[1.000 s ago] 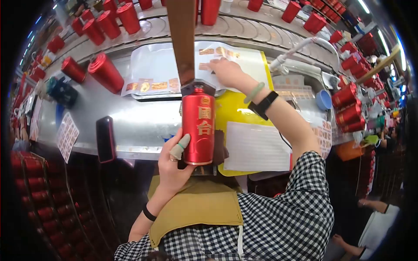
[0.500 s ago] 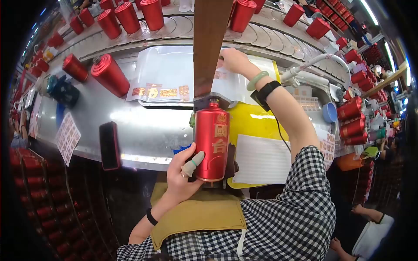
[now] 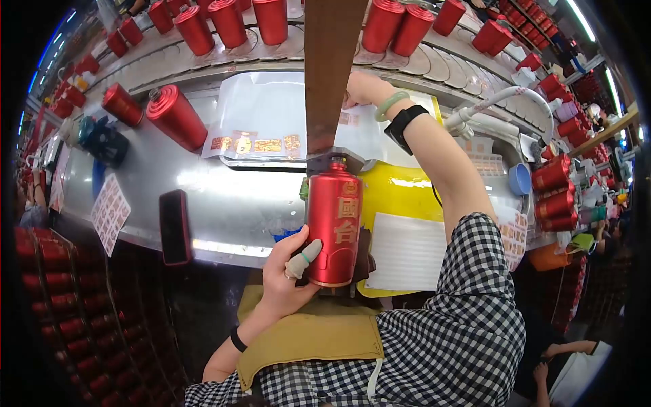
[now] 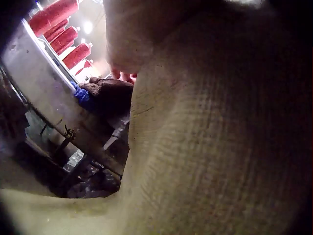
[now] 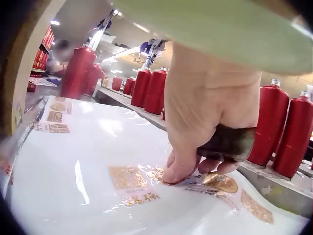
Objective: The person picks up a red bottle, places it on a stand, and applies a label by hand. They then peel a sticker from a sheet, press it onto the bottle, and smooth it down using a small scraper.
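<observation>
My left hand (image 3: 279, 279) grips the lower left side of a red bottle (image 3: 333, 234) with gold characters, a pale cover with a green band on one digit. The bottle's neck stands right below a metal bracket (image 3: 337, 157) at the foot of a brown post. Partly behind that post, my right hand (image 3: 369, 89) is over a glossy white sheet (image 5: 98, 152). In the right wrist view its thumb and fingers pinch at a gold decal (image 5: 157, 174), with another gold decal (image 5: 128, 177) beside the thumb. A dark cover (image 5: 227, 143) wraps one finger.
The brown post (image 3: 329, 74) crosses the workspace. More red bottles (image 3: 176, 119) stand at left and along the conveyor (image 3: 434, 64). A phone (image 3: 175, 227), a decal sheet (image 3: 111, 211), a lined paper (image 3: 407, 251), a blue cup (image 3: 520, 179) and a white curved pipe (image 3: 498, 95) lie around.
My right hand has moved away from me along the white sheet, partly behind the post. The left hand still grips the bottle. The head view has shifted, and bottles on the conveyor have moved.
</observation>
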Motion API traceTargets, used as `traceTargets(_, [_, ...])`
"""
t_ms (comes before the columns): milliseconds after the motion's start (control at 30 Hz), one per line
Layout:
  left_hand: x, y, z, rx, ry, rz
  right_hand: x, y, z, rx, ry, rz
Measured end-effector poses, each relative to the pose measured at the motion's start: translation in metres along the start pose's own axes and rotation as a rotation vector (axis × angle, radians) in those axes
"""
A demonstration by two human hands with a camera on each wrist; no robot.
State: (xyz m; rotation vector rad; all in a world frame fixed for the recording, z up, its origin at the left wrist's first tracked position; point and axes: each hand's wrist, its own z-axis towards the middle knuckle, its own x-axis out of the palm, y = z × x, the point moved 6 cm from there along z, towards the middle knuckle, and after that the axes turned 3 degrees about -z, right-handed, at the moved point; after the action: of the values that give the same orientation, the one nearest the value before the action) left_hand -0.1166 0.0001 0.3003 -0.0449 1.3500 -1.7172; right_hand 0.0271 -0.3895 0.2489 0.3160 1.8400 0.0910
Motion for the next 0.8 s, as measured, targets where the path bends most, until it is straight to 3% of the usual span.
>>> traceTargets(67, [0.001, 0.001, -0.001, -0.003, -0.017, -0.019, 0.012, -0.009, 0.005, 0.008, 0.034, -0.019])
traceTargets(133, [0.000, 0.001, -0.001, 0.000, -0.010, -0.012, 0.006, -0.011, 0.002, -0.095, -0.185, -0.015])
traceTargets(167, [0.000, 0.000, -0.001, 0.000, -0.001, -0.003, 0.004, -0.017, 0.002, -0.094, -0.186, -0.016])
traceTargets(233, [0.000, 0.001, -0.002, -0.007, -0.003, -0.014, -0.009, -0.028, -0.009, -0.017, -0.211, 0.366])
traceTargets(267, [0.001, 0.001, -0.003, -0.010, -0.010, -0.024, -0.013, -0.032, -0.023, -0.008, -0.211, 0.365])
traceTargets(333, [0.003, 0.003, -0.005, -0.027, -0.009, -0.044, -0.025, -0.047, -0.068, 0.041, -0.324, 0.750])
traceTargets(467, [0.000, 0.002, -0.003, 0.010, 0.003, -0.023, -0.030, -0.088, -0.172, 0.152, -0.525, 1.111])
traceTargets(600, [0.004, 0.006, -0.007, 0.042, -0.027, -0.042, -0.040, -0.127, -0.289, 0.298, -0.690, 1.043])
traceTargets(700, [0.006, 0.012, -0.013, 0.071, -0.033, -0.029, -0.035, -0.142, -0.345, 0.443, -0.637, 0.929])
traceTargets(800, [0.007, 0.010, -0.016, 0.035, -0.027, -0.045, 0.002, -0.150, -0.355, 0.605, -0.508, 0.859])
